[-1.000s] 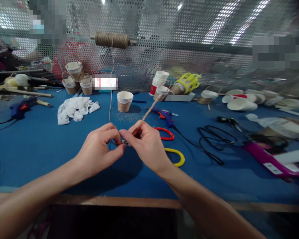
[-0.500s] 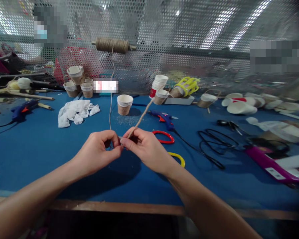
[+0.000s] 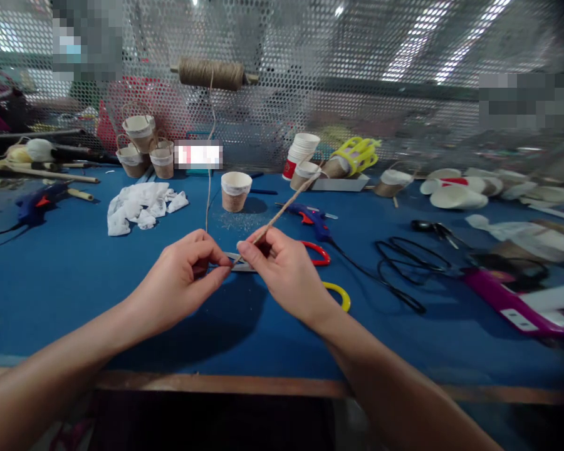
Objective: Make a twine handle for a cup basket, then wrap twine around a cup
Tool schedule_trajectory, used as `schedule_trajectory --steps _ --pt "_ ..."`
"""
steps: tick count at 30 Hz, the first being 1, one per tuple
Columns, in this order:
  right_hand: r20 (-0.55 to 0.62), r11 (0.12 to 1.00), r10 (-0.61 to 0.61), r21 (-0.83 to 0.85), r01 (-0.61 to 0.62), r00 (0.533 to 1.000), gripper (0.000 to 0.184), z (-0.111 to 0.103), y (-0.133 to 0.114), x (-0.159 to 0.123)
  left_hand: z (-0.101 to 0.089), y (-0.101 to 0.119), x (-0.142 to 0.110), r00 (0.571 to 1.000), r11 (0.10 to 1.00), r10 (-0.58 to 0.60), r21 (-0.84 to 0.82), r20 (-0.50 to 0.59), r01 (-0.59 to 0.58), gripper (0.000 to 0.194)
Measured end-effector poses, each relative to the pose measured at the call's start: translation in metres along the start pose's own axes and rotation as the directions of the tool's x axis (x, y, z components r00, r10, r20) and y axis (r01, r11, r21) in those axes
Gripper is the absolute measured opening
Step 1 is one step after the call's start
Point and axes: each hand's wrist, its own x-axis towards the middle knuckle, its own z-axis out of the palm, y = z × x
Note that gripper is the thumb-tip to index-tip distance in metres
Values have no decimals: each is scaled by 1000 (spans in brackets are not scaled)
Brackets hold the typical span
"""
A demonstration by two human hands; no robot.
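Between both hands runs a length of brown twine [image 3: 286, 203], its twisted end sticking up past my right hand toward the far right. My left hand [image 3: 185, 275] pinches the twine with thumb and forefinger. A few centimetres away, my right hand [image 3: 282, 266] grips it too, thumb on top. A thin single strand [image 3: 209, 188] comes down from the twine spool [image 3: 211, 74] and vanishes behind my left hand. Scissors [image 3: 242, 265] with one red and one yellow handle lie on the table, partly hidden under my right hand. Beyond stands a twine-wrapped paper cup [image 3: 235, 191] with a white lace rim.
Crumpled white lace [image 3: 145, 203] lies left. A blue glue gun [image 3: 310, 220] rests right of centre, its cable trailing right; another glue gun [image 3: 37, 202] sits far left. Small handled baskets [image 3: 140, 134] stack at the back. A purple power strip [image 3: 502, 304] lies at right.
The hands have drawn slightly apart, showing a bit of twine and the scissor blades between them. The free twine end now leans lower to the right.
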Motion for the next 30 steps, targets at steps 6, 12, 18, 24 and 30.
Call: schedule_trajectory --steps 6,12,18,24,30 --pt "-27 1000 -24 -4 24 999 19 3 2 -2 1 0 0 1000 999 21 42 -21 -20 8" --pt "-43 999 -28 -16 27 999 22 5 3 -3 3 0 -1 998 994 53 102 -41 -48 8" --pt "-63 999 -18 -38 16 998 25 6 2 -3 3 1 -2 997 991 66 116 -34 -61 8" --pt "32 985 93 145 -97 995 26 5 2 -2 3 4 -1 998 994 56 96 -27 -54 9" --pt "119 932 168 303 -197 979 26 3 0 0 -1 6 -1 999 998 44 54 4 -44 9"
